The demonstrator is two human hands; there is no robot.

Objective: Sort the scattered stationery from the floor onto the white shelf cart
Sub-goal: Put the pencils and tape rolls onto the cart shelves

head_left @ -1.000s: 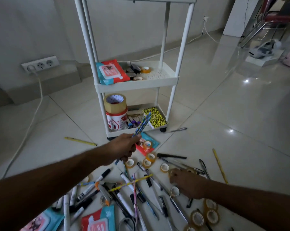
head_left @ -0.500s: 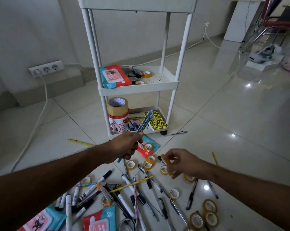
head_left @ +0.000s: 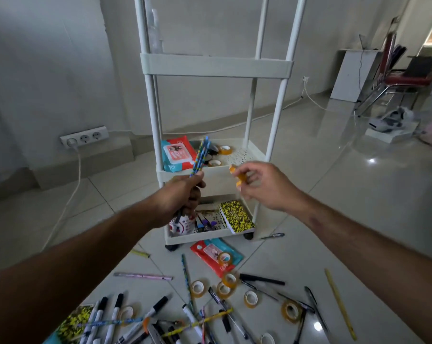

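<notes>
Both hands (head_left: pixel 180 197) (head_left: pixel 264 188) raised; labels seemingly unreadable.

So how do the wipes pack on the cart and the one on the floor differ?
The cart pack sits on the middle shelf, propped up against the shelf's left side; the floor pack lies flat on the tiles in front of the cart. A tape roll rests on the floor pack; nothing rests on the cart pack, though the pencils in the left hand cross it in this view. Both are red and teal.
</notes>
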